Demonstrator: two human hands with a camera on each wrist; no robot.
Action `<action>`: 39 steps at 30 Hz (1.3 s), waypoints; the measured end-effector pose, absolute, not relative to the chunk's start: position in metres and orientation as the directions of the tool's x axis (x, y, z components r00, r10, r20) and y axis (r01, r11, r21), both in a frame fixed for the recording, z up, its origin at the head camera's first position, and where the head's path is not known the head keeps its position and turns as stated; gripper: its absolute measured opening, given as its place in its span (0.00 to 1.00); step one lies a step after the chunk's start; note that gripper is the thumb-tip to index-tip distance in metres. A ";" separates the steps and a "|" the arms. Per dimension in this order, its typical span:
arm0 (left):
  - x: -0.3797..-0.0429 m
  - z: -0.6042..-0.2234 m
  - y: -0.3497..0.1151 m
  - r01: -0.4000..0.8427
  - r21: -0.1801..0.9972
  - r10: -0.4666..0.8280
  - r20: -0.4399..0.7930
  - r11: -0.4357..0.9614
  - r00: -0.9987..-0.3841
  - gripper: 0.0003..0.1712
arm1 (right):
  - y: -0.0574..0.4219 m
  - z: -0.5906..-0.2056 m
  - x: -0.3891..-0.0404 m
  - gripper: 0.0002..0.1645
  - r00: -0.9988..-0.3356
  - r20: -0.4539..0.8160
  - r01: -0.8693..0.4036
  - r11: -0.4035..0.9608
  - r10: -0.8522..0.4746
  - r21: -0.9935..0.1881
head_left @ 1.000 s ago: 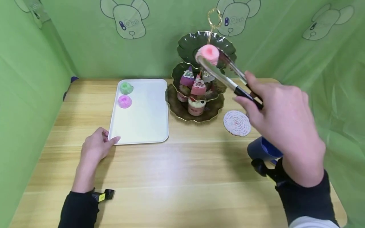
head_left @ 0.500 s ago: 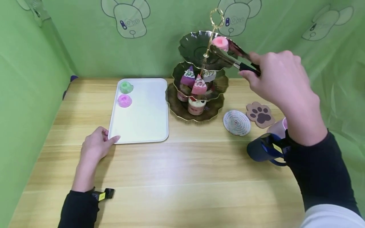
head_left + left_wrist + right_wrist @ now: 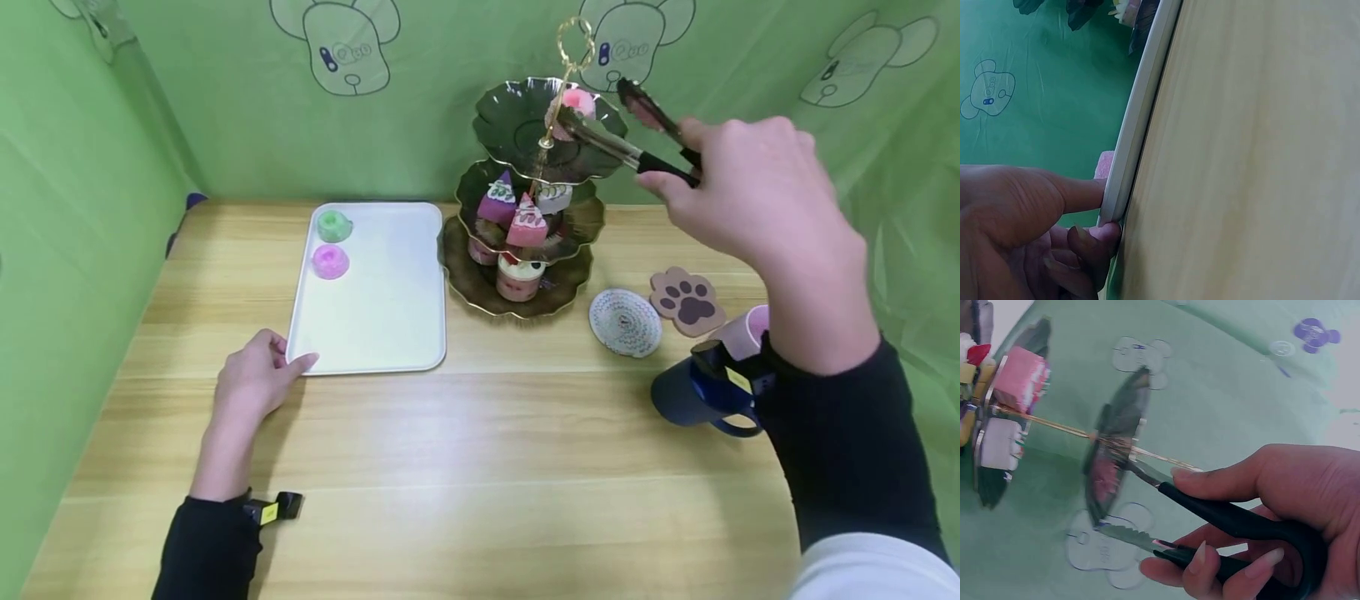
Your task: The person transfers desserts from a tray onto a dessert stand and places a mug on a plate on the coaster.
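My right hand (image 3: 772, 192) grips black-handled metal tongs (image 3: 652, 164), their arms spread apart. A pink ring-shaped sweet (image 3: 580, 102) sits on the top tier (image 3: 506, 125) of a dark three-tier stand, beside the gold post. One tong arm overlaps the sweet in the head view, while the other stands off to its right. My left hand (image 3: 251, 383) pinches the near left corner of a white tray (image 3: 375, 308), thumb at the rim and fingertips under the edge in the left wrist view. Green (image 3: 332, 226) and purple-pink (image 3: 330, 262) ring-shaped sweets lie at the tray's far left.
The middle tier holds cake slices (image 3: 527, 225); dessert cups (image 3: 519, 280) are on the bottom tier. Right of the stand lie a round patterned coaster (image 3: 625, 322) and a paw-shaped coaster (image 3: 686, 302). A dark blue mug (image 3: 678, 396) and pink cup (image 3: 741, 333) stand near my right sleeve.
My right hand moved back and right, carrying the pink sweet over the top tier. The tongs then spread and let it go there. My left hand stayed at the tray corner.
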State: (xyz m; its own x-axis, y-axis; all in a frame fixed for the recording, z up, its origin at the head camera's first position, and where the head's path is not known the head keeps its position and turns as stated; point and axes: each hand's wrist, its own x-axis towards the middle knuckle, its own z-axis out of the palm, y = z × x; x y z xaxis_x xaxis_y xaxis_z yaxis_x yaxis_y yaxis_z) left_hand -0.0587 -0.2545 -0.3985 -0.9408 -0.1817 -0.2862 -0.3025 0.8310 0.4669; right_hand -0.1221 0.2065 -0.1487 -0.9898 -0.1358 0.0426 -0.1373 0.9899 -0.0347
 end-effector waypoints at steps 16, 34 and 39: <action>-0.063 -0.397 -0.253 -0.281 0.464 -0.154 -0.294 0.840 -0.943 0.36 | 0.137 -0.209 -0.034 0.41 -0.800 0.379 -0.564 0.799 -0.465 -0.211; -0.055 -0.403 -0.251 -0.307 0.469 -0.182 -0.293 0.828 -0.939 0.33 | -0.003 -0.372 -0.118 0.39 -0.866 0.014 -0.498 0.860 -0.499 -0.113; -0.057 -0.402 -0.251 -0.298 0.461 -0.175 -0.292 0.836 -0.940 0.33 | -0.027 -0.379 -0.137 0.37 -0.890 -0.025 -0.448 0.884 -0.455 -0.134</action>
